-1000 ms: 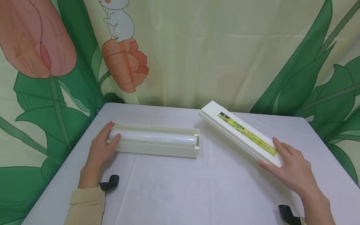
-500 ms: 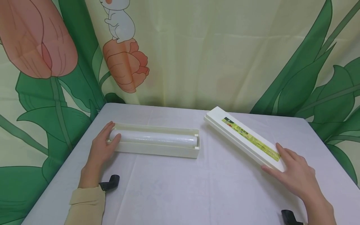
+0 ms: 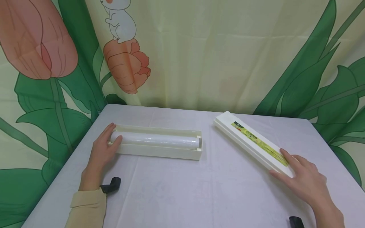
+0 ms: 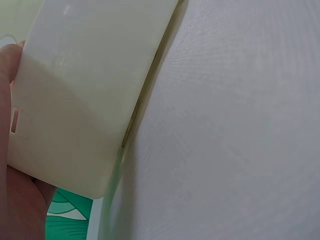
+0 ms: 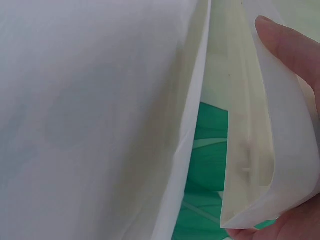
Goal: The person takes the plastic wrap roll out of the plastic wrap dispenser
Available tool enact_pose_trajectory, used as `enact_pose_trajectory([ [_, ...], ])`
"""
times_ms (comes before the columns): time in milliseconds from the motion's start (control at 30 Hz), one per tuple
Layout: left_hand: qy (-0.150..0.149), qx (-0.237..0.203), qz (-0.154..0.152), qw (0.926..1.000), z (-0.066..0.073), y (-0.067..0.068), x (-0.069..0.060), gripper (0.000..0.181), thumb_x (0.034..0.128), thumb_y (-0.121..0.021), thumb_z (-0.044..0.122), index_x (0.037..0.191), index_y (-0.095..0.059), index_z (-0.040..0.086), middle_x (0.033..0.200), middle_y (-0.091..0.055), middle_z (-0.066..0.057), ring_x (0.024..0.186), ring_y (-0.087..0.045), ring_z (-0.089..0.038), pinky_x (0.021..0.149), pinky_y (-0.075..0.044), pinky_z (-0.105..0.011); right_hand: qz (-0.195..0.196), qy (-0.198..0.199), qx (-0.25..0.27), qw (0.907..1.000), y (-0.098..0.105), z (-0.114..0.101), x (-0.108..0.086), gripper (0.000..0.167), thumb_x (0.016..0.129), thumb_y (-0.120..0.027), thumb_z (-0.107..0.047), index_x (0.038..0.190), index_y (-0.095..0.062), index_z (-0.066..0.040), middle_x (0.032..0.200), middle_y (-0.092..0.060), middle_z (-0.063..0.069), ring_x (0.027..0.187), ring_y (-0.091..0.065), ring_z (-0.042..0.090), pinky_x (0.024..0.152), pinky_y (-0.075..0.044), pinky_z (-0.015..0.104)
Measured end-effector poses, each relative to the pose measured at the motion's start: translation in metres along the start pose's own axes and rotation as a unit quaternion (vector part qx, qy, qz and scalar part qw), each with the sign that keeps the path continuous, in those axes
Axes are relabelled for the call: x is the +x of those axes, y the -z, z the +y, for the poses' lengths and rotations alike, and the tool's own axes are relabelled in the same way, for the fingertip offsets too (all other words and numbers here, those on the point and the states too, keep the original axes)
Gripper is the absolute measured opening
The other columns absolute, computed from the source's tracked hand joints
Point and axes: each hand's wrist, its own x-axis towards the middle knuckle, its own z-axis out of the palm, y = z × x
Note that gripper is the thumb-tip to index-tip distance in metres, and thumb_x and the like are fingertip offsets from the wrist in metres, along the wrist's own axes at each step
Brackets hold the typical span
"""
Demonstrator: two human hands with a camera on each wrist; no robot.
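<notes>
A long white box (image 3: pixel 159 153) stands on the table with a roll of cling film (image 3: pixel 156 140) lying inside it. My left hand (image 3: pixel 103 148) grips the box's left end, thumb on the near side and fingers at the far side. In the left wrist view, the box wall (image 4: pixel 95 90) fills the space beside the thumb. On the right, my right hand (image 3: pixel 306 180) holds the near end of the white lid (image 3: pixel 248 142), which bears a yellow-green label and slants away to the far left. The right wrist view shows the lid's hollow underside (image 5: pixel 247 150), raised off the tablecloth.
A white cloth covers the table (image 3: pixel 171 190). Behind it hangs a curtain (image 3: pixel 199 57) printed with tulips, leaves and a rabbit. Dark wrist-camera mounts (image 3: pixel 112 185) sit at both wrists.
My right hand has moved the lid rightward and a little nearer and lower, away from the box. The left hand and the box have stayed in place.
</notes>
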Motion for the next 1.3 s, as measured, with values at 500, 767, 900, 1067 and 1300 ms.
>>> enact_pose_trajectory([
  [500,-0.004,-0.001,0.001,1.0000,0.000,0.000,0.000,0.061,0.1029,-0.055,0.032,0.153,-0.039,0.002,0.161,-0.033,-0.016,0.146,-0.030,-0.042,0.113,-0.027,-0.065,-0.025,-0.025,-0.013,0.9993,0.000,0.013,-0.006,0.095,0.088,-0.064,-0.066,0.158,-0.031,-0.011,0.135,-0.038,0.039,0.111,-0.036,0.063,0.067,-0.032,0.083],
  [767,-0.001,0.000,0.000,1.0000,0.000,0.001,-0.001,0.061,0.1030,-0.054,0.033,0.153,-0.039,0.002,0.161,-0.032,-0.016,0.146,-0.029,-0.042,0.113,-0.027,-0.065,-0.023,-0.044,-0.010,0.9987,-0.001,0.014,-0.012,0.094,0.089,-0.063,-0.065,0.159,-0.029,-0.011,0.136,-0.037,0.038,0.110,-0.036,0.064,0.070,-0.032,0.081],
  [900,0.004,-0.001,-0.002,1.0000,0.001,0.001,-0.001,0.062,0.1031,-0.054,0.034,0.154,-0.038,0.002,0.162,-0.031,-0.015,0.147,-0.028,-0.041,0.114,-0.026,-0.065,-0.052,-0.051,-0.011,0.9973,0.000,0.011,-0.014,0.096,0.090,-0.061,-0.067,0.159,-0.027,-0.010,0.134,-0.035,0.040,0.108,-0.036,0.065,0.069,-0.032,0.083],
  [1067,0.002,-0.001,-0.004,1.0000,0.000,0.002,-0.001,0.062,0.1031,-0.054,0.033,0.155,-0.037,0.003,0.162,-0.031,-0.016,0.146,-0.028,-0.042,0.114,-0.027,-0.065,-0.138,-0.054,-0.034,0.9883,0.002,0.007,-0.015,0.103,0.088,-0.060,-0.070,0.158,-0.023,-0.004,0.130,-0.032,0.045,0.104,-0.040,0.067,0.069,-0.039,0.084],
  [1300,0.005,0.001,-0.006,1.0000,0.000,0.002,-0.001,0.063,0.1033,-0.053,0.034,0.155,-0.036,0.003,0.162,-0.031,-0.015,0.146,-0.028,-0.042,0.113,-0.027,-0.066,-0.166,-0.015,-0.053,0.9846,0.002,-0.005,-0.022,0.103,0.086,-0.068,-0.060,0.155,-0.024,0.003,0.126,-0.036,0.048,0.096,-0.048,0.064,0.062,-0.050,0.069],
])
